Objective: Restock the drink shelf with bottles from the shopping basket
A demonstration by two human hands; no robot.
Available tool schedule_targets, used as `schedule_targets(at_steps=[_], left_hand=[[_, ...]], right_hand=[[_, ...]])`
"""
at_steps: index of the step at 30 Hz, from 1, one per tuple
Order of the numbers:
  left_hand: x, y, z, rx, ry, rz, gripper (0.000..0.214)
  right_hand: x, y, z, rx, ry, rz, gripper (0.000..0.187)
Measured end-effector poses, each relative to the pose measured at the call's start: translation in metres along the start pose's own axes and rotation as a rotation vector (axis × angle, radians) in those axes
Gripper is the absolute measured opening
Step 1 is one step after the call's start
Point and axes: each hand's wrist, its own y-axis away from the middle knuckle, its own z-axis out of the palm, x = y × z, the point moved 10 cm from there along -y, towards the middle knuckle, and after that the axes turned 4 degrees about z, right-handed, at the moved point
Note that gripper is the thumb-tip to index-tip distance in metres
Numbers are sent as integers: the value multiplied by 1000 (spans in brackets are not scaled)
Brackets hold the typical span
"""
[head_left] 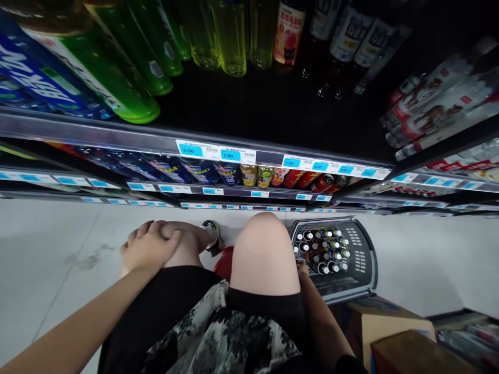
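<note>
My left hand (pixel 149 245) lies flat on my left knee, with its fingers spread and nothing in it. At my right side, my right hand (pixel 302 268) reaches down to the near left edge of a dark grey shopping basket (pixel 360 278). My right thigh hides most of that hand, so its fingers and anything in them cannot be made out. The basket stands on the floor and holds several upright drink bottles (pixel 325 246) with white, black and yellow caps, grouped toward its left part.
Ahead is a drinks shelf with a price-tag rail (pixel 268 156), green tea bottles (pixel 113 78), yellow-green bottles (pixel 233 41) and dark bottles (pixel 351 34). Cans (pixel 294 179) stand on the lower shelf. Cardboard boxes (pixel 395 327) lie behind the basket. Something red (pixel 225 266) shows between my legs.
</note>
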Motion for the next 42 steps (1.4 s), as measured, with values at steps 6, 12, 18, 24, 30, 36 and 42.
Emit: schedule_targets(at_steps=[6,12,18,24,30,36,42], left_hand=[[2,5,2,60,54,41,67],[-8,6,15,-5,175,61,71],[-23,9,28,-31,282,89,78],[-46,19,39,-67,365,66,81],[-79,23,39,-69,470,-4,80],[-108,16,44,-20,423,-177,76],[-110,12,54,6,394,-173,71]], right_hand=[[-6,46,-57,115,-13,-127,16],[-31,130,-137,269,-115,-437,35],[-83,251,-234,509,-269,-698,38],[-108,386,-301,767,-568,-977,21],[-125,442,-315,709,-797,-1178,12],[-149,455,-282,606,-592,-1155,10],[-155,421,-254,532,-671,-1012,12]])
